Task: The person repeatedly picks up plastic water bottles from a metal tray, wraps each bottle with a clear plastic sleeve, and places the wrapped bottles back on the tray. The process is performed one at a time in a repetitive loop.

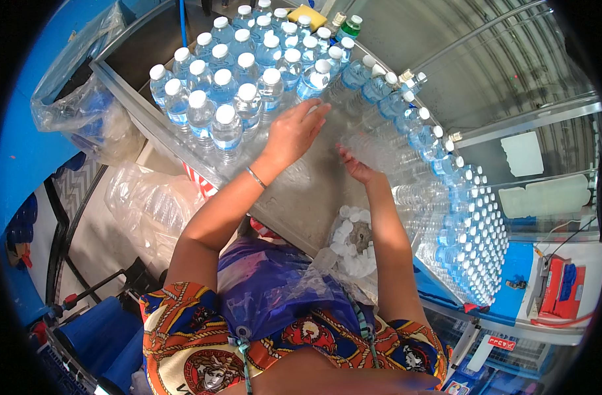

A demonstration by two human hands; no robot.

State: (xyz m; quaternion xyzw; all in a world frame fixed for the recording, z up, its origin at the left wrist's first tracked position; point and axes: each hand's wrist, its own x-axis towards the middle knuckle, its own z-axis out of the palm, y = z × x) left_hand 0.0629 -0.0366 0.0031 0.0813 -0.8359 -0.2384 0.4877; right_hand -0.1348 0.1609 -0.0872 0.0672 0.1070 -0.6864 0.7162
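Over the stainless steel worktop (291,197) my left hand (295,129) reaches forward, fingers loosely together, close to the capped plastic water bottles (227,128) grouped at the upper left. Nothing shows in it, though its palm side is hidden. Lower and to the right, my right hand (356,164) is palm up with its fingers curled at a clear plastic bottle (367,148), which looks blurred; its cap end cannot be made out. White bottle caps (348,237) lie in a container beneath my right forearm. A row of capped bottles (422,136) stands along the far right edge.
Many more capped bottles (473,232) stand packed at the right. A yellow sponge (307,17) and a green bottle (350,27) are at the back edge. Clear plastic bags (150,197) hang at the left. The worktop's raised metal rim (148,116) runs along the left.
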